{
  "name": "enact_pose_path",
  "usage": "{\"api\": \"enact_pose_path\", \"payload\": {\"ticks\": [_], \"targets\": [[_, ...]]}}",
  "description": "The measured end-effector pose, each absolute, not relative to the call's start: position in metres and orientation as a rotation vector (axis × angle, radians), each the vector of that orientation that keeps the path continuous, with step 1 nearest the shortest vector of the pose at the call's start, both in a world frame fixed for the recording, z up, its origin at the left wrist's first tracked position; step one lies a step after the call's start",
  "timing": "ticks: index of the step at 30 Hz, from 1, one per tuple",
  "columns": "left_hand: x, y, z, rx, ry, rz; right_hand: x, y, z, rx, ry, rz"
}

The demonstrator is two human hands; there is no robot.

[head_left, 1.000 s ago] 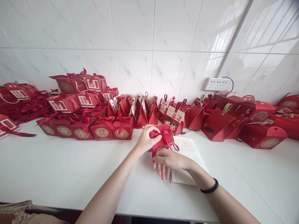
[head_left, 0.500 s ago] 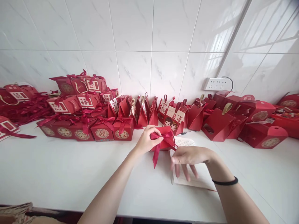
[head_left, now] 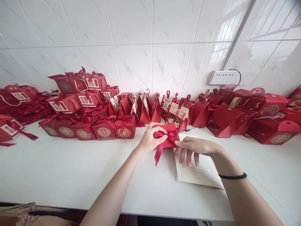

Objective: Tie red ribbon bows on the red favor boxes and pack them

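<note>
A small red gift box (head_left: 169,127) sits on the white table in front of me. A dark red satin ribbon (head_left: 159,153) is tied in a bow on it, one tail hanging toward me. My left hand (head_left: 151,137) pinches the bow between thumb and fingers from the left. To the right, my right hand (head_left: 194,149) is palm down with its fingers apart and drooping. Its thumb tip reaches the bow's right loop; whether it presses on the ribbon is hard to see. Beneath that hand lies an open notebook (head_left: 199,172), its upper part covered.
Stacked ribboned boxes (head_left: 103,130) stand at the left. Upright red bags (head_left: 199,113) line the tiled wall, with larger red boxes (head_left: 272,131) at the right. A pen (head_left: 188,129) lies behind the notebook. A power strip (head_left: 223,77) hangs on the wall.
My right hand has risen from over the notebook and its thumb has come to the bow's right side. My left hand keeps its pinch. The view has shifted slightly.
</note>
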State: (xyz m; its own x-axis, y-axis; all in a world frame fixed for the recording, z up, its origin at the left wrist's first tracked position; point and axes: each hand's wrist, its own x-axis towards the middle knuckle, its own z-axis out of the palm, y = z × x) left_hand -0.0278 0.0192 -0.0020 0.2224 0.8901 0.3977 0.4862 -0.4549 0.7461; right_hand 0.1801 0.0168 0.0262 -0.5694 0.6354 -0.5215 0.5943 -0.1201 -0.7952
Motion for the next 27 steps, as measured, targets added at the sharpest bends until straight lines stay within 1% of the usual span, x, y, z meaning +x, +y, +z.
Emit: {"api": "enact_pose_path", "payload": {"ticks": [15, 19, 21, 24, 27], "targets": [[-0.029, 0.023, -0.005, 2.01, 1.247, 1.155, 0.188, 0.017, 0.031, -1.47, -2.215, 1.662], [-0.03, 0.023, -0.005, 1.99, 1.255, 1.146, 0.194, 0.019, 0.031, -1.502, -2.266, 1.669], [-0.03, 0.022, -0.004, 1.983, 1.253, 1.15, 0.194, 0.021, 0.03, -1.488, -2.236, 1.562], [-0.029, 0.019, -0.002, 1.989, 1.206, 1.171, 0.186, 0.023, 0.025, -1.437, -1.999, 1.209], [-0.026, 0.018, -0.006, 1.912, 1.189, 1.249, 0.17, 0.025, 0.017, -1.327, -1.812, 1.007]]}}
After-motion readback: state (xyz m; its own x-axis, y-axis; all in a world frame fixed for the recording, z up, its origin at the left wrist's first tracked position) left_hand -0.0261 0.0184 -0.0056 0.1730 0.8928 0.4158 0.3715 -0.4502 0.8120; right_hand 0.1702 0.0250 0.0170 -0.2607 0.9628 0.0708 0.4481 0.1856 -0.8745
